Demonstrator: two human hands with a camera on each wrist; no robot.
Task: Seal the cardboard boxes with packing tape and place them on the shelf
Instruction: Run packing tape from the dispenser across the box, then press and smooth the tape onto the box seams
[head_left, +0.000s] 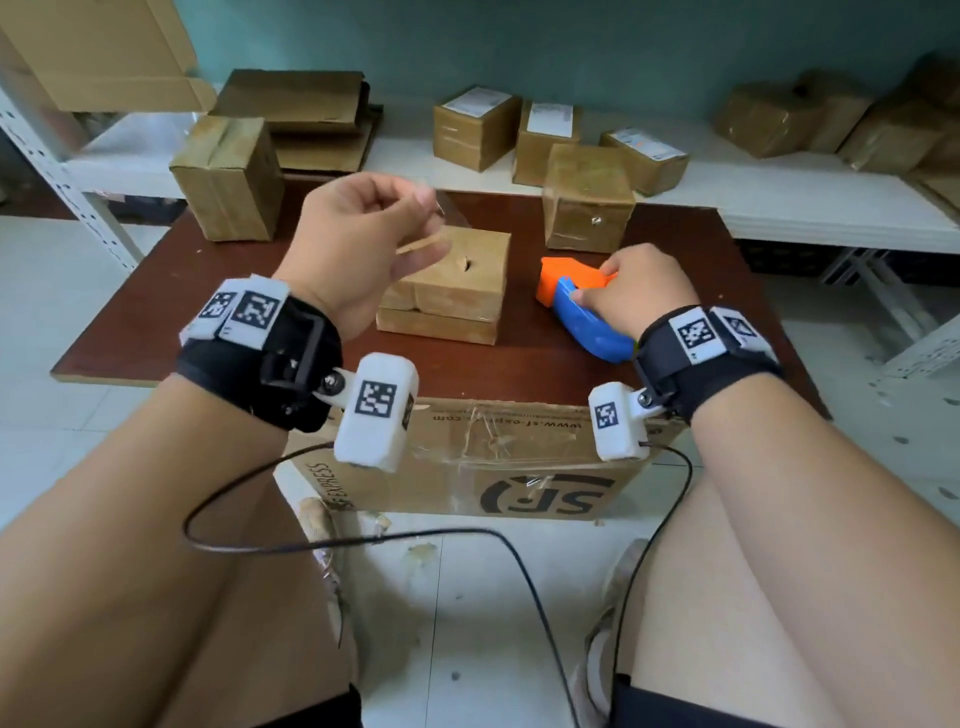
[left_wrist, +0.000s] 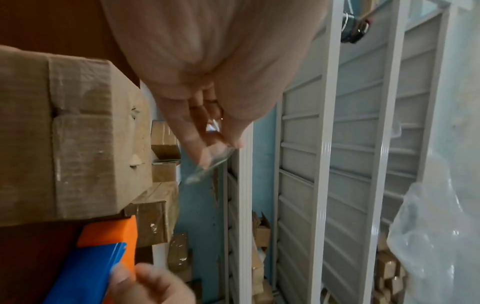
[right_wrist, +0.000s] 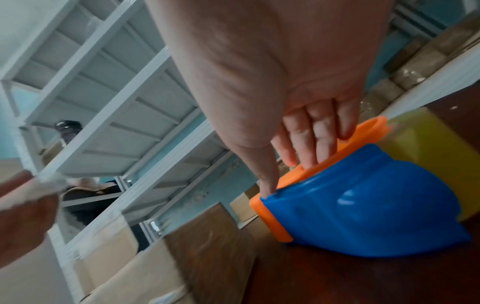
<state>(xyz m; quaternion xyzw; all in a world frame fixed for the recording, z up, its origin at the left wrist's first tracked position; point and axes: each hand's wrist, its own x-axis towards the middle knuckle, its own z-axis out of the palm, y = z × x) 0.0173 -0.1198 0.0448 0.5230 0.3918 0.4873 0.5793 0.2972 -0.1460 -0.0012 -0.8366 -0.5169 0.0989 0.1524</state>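
Note:
A small taped cardboard box sits mid-table on the brown tabletop. My left hand hovers just above its near-left corner and pinches a strip of clear packing tape between thumb and fingers. In the left wrist view the tape trails down from the fingertips; its far end is hard to make out. My right hand grips the blue and orange tape dispenser, which rests on the table right of the box. The right wrist view shows fingers curled over the dispenser.
Two more taped boxes stand at the table's back, one left and one right. Behind them a white shelf carries several boxes. A large SF cardboard box lies under the table's near edge.

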